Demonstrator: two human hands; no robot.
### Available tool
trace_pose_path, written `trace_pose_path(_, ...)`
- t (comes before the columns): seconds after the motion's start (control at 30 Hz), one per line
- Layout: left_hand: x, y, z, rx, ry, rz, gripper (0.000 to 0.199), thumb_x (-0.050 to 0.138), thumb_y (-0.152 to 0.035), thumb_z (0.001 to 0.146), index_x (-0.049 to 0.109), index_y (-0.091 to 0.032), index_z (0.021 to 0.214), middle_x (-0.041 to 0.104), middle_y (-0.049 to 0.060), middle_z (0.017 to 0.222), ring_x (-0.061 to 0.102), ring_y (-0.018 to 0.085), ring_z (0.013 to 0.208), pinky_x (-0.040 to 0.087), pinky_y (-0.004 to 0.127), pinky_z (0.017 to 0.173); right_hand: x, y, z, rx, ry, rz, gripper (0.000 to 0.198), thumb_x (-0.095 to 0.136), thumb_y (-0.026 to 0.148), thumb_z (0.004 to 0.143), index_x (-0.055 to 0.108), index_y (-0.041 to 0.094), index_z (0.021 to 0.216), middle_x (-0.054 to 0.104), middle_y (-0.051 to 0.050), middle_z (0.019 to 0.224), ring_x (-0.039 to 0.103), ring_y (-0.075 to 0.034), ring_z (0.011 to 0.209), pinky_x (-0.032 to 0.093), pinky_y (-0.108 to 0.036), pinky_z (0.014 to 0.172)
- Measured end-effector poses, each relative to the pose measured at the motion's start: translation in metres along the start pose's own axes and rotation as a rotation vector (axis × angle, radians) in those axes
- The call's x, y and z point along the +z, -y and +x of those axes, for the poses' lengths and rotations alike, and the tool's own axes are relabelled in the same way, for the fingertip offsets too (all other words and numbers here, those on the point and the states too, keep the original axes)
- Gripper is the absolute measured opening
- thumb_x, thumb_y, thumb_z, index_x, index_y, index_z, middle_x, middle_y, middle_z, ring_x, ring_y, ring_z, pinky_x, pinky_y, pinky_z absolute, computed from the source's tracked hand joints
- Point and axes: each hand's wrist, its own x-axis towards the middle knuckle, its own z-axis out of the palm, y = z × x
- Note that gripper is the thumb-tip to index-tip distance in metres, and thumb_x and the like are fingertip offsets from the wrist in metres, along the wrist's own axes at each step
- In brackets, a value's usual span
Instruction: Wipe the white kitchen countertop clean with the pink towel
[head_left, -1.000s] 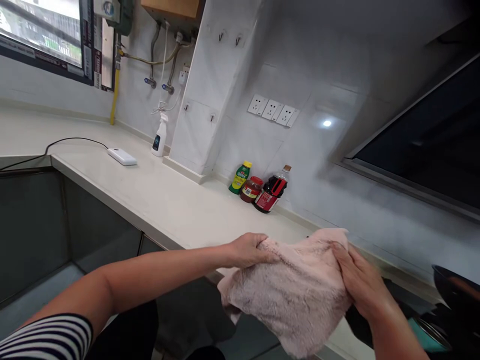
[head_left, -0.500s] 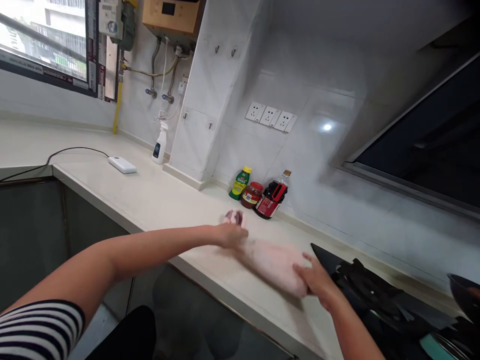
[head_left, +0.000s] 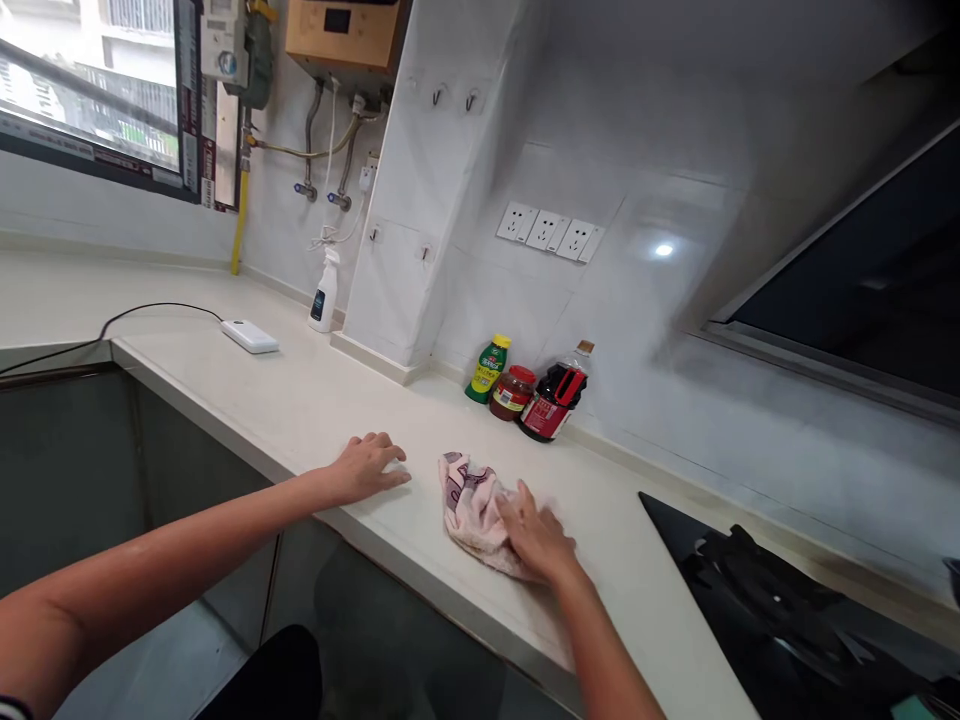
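A pink-and-white cleaning cloth [head_left: 478, 512] with purple patterning lies bunched on the pale countertop [head_left: 330, 400]. My right hand [head_left: 536, 530] is on its right part, fingers bent into the fabric; the fingertips are partly hidden in the folds. To the left of the cloth, and apart from it, my left hand [head_left: 367, 467] is low over the counter near the front edge. Its fingers are spread and nothing is in them.
Behind the cloth, against the wall, stand a green bottle [head_left: 487, 370], a red-lidded jar [head_left: 513, 393] and a dark sauce bottle [head_left: 551, 400]. A black gas hob [head_left: 750, 590] is at right. Further left are a spray bottle [head_left: 324, 292] and a white corded box [head_left: 250, 337].
The cloth, stretched between both hands before, now lies bunched on the counter. My left hand has let go and moved left; my right hand has moved left with the cloth.
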Motion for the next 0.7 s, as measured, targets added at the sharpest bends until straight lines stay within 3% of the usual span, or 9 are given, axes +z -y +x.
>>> trace_pose_path(0.1, 0.002, 0.017, -0.005, -0.049, -0.091, 0.012, 0.039, 0.048, -0.047, 0.099, 0.066, -0.022, 0.123, 0.063, 0.014, 0.125, 0.059, 0.031, 0.115, 0.042, 0.048, 0.099, 0.010, 0.068, 0.015, -0.027, 0.047, 0.057, 0.097, 0.024, 0.092, 0.087, 0.029, 0.029, 0.160, 0.026, -0.024, 0.161, 0.021, -0.052, 0.146, 0.018, -0.073, 0.111)
trace_pose_path(0.2, 0.001, 0.028, -0.006, -0.077, -0.122, 0.010, 0.041, 0.042, -0.048, 0.102, 0.065, -0.024, 0.126, 0.063, 0.013, 0.125, 0.058, 0.030, 0.116, 0.042, 0.048, 0.100, 0.023, 0.118, 0.014, -0.211, 0.034, 0.050, 0.085, 0.046, 0.084, 0.087, 0.042, 0.031, 0.154, 0.023, -0.020, 0.164, 0.015, -0.048, 0.150, 0.009, -0.073, 0.114)
trace_pose_path(0.27, 0.000, 0.034, -0.006, -0.093, -0.107, -0.001, 0.042, 0.038, -0.048, 0.103, 0.064, -0.025, 0.126, 0.063, 0.012, 0.125, 0.058, 0.029, 0.118, 0.042, 0.046, 0.100, 0.030, 0.134, 0.002, -0.374, 0.034, 0.058, 0.073, 0.053, 0.073, 0.091, 0.047, 0.029, 0.149, 0.023, -0.020, 0.164, 0.013, -0.042, 0.152, 0.005, -0.071, 0.116)
trace_pose_path(0.33, -0.001, 0.039, -0.008, -0.088, -0.092, -0.006, 0.039, 0.037, -0.045, 0.103, 0.064, -0.027, 0.125, 0.064, 0.010, 0.125, 0.058, 0.027, 0.119, 0.042, 0.044, 0.099, 0.034, 0.132, -0.014, -0.492, 0.036, 0.078, 0.063, 0.053, 0.064, 0.094, 0.052, 0.028, 0.146, 0.024, -0.019, 0.165, 0.013, -0.036, 0.153, 0.002, -0.069, 0.118)
trace_pose_path(0.4, -0.002, 0.043, -0.010, -0.080, -0.090, 0.011, 0.037, 0.038, -0.043, 0.103, 0.064, -0.026, 0.122, 0.065, 0.010, 0.125, 0.058, 0.026, 0.119, 0.041, 0.043, 0.099, 0.034, 0.113, -0.032, -0.523, 0.018, 0.074, 0.055, 0.054, 0.057, 0.095, 0.055, 0.030, 0.142, 0.027, -0.016, 0.165, 0.014, -0.031, 0.154, 0.001, -0.066, 0.120)
trace_pose_path(0.47, -0.002, 0.045, -0.013, -0.069, -0.086, 0.042, 0.038, 0.041, -0.044, 0.101, 0.065, -0.023, 0.120, 0.064, 0.012, 0.125, 0.060, 0.027, 0.117, 0.040, 0.044, 0.099, 0.033, 0.075, -0.048, -0.467, -0.044, 0.028, 0.050, 0.053, 0.052, 0.094, 0.057, 0.035, 0.141, 0.030, -0.011, 0.164, 0.015, -0.031, 0.154, 0.003, -0.066, 0.120)
trace_pose_path(0.57, -0.005, 0.046, -0.015, -0.025, -0.065, 0.062, 0.041, 0.045, -0.049, 0.097, 0.067, -0.021, 0.119, 0.063, 0.013, 0.126, 0.061, 0.029, 0.114, 0.038, 0.045, 0.100, 0.030, -0.011, -0.068, -0.256, -0.179, -0.083, 0.052, 0.046, 0.056, 0.093, 0.058, 0.041, 0.141, 0.033, -0.006, 0.162, 0.026, -0.037, 0.149, 0.017, -0.066, 0.118)
trace_pose_path(0.7, -0.010, 0.046, -0.013, -0.007, -0.058, 0.087, 0.045, 0.047, -0.054, 0.094, 0.069, -0.022, 0.117, 0.065, 0.014, 0.125, 0.060, 0.032, 0.115, 0.037, 0.046, 0.101, 0.027, -0.140, -0.094, 0.117, -0.276, -0.087, 0.068, 0.039, 0.075, 0.083, 0.064, 0.038, 0.134, 0.056, -0.012, 0.140, 0.050, -0.043, 0.129, 0.035, -0.071, 0.106)
